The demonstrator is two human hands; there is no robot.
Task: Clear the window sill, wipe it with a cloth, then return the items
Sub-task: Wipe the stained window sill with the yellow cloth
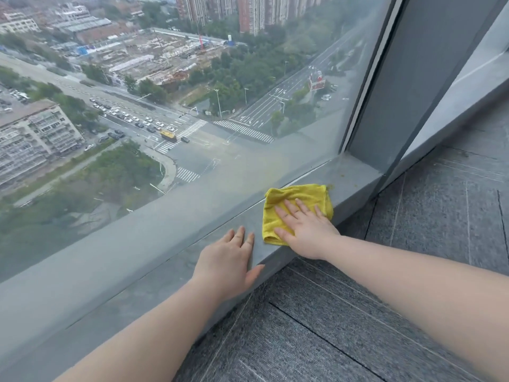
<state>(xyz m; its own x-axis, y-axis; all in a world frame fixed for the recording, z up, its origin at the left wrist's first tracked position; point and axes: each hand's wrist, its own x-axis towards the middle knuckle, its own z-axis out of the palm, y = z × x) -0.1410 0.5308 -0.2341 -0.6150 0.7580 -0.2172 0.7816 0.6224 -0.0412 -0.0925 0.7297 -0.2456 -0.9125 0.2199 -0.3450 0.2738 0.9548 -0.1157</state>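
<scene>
Pressing right hand (305,230) flat on yellow cloth (296,198), sill (165,260).

cloth (297,208) on sill (170,274), right of left hand (228,263)

Grey carpet tiles (358,312) below window glass (192,106)

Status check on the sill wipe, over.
Right hand flat on yellow cloth, fingers spread. Left hand open, palm down on bare sill. No items in view on sill; small specks beyond the cloth.
</scene>
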